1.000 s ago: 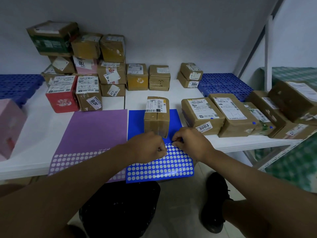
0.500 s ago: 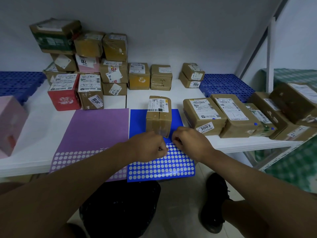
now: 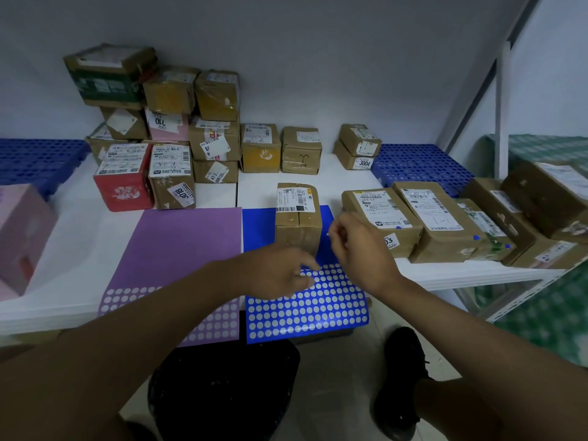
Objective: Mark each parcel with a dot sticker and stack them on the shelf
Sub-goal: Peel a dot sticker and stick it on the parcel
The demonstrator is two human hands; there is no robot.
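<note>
Blue perforated plastic mats (image 3: 420, 163) at both back corners, a green checked cloth (image 3: 547, 313) hanging on the right, a black shoe (image 3: 399, 380) on the pale tiled floor (image 3: 334, 393) below, a plain white wall (image 3: 302, 58) behind.

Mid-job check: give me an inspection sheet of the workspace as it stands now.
Surface: white shelf board, blue perforated mats at both ends.
Job's things: blue sticker sheet overhanging the front edge; purple sticker sheet beside it; brown parcel standing on the blue sheet.
Clutter: stacked parcels at rear left; row of parcels at right, some with blue dots.
Grippers: left hand rests on the blue sheet; right hand raised beside the parcel, fingertips pinched; sticker not discernible.
Cables: nothing seen.
Surroundings: white wall, metal shelf frame.
</note>
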